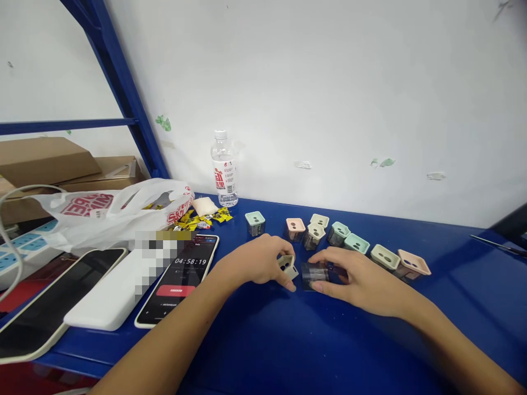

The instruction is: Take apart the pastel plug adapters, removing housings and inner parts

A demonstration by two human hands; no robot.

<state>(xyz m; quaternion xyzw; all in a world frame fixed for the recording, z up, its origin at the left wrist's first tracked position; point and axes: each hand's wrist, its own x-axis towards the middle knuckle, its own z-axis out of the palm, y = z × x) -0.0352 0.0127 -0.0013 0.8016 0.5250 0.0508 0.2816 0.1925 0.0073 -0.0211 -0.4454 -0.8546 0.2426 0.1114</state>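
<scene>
View: head camera, looking down over a blue table (288,340).
Left hand (257,260): fingers curled in a narrow pinch on a cream cap (287,264), its two-hole face tipped toward the right hand.
Right hand (362,280): fingers closed round a dark clear body (313,274), which rests low on the table.
Position of parts: cap and body just beside each other at table centre; whether they touch, I cannot tell.
Behind hands: row of pastel-capped boxes (356,242), all capped.
Left side: phone with timer (181,282), plastic bag (111,211), water bottle (224,170).
Step in hand (judged): one unit handled as two separate parts.
Next move calls for: cap squared to the body's open end, and a steady grip on both.
</scene>
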